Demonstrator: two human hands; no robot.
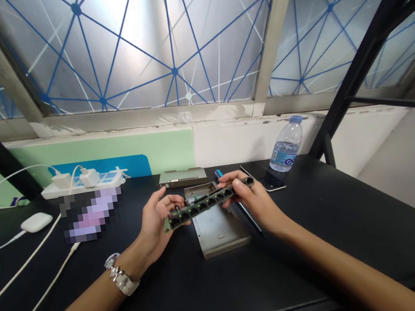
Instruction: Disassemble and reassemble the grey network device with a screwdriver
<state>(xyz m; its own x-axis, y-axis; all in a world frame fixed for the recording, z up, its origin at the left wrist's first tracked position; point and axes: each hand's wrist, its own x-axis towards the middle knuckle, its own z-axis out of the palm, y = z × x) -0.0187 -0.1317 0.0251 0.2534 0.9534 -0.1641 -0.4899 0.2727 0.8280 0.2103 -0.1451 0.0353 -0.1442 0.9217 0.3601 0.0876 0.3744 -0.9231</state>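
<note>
A green circuit board (209, 202) with a row of black ports along its front edge is held up, its left end lower than its right. My left hand (159, 217) supports the left end, fingers curled behind it. On the right end, my right hand (246, 195) grips the board with the thumb in front. Beneath the board, an open grey metal tray (220, 234) lies on the black table (168, 300). Behind it sits another metal case part (182, 176). A dark pen-like tool (250, 220) lies along the tray's right side, partly hidden by my right hand.
A water bottle (286, 146) stands at the back right beside a dark phone (273, 181). At the left are a white power strip (110, 179) with plugs, a white earphone case (36, 222), a pixelated object (92, 215) and several white cables. Black metal posts rise on both sides.
</note>
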